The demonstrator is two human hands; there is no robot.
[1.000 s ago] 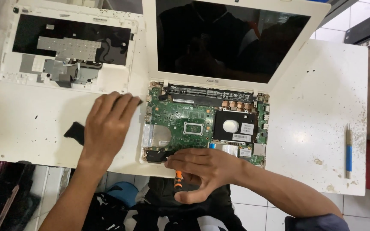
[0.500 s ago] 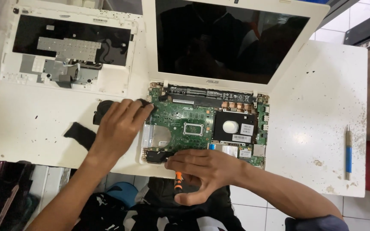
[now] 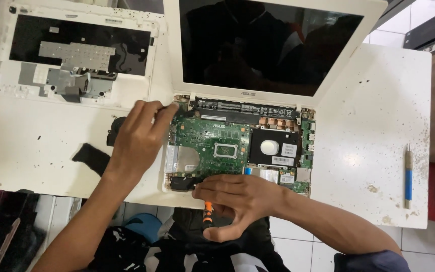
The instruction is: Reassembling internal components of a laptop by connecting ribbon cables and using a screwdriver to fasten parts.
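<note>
Speckled white table (image 3: 378, 126), tiled floor (image 3: 303, 249)

Bare forearms; right arm (image 3: 328, 224) dark blue sleeve at elbow; hands unadorned.

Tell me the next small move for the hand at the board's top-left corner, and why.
Probably lift that corner gently. The left hand pinches the green motherboard at its upper left edge, while the right hand, holding an orange screwdriver, steadies the lower edge.

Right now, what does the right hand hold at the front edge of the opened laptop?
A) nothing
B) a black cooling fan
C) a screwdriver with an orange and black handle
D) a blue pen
C: the right hand wraps a screwdriver whose orange and black handle shows under the fingers, beside the green circuit board.
</note>
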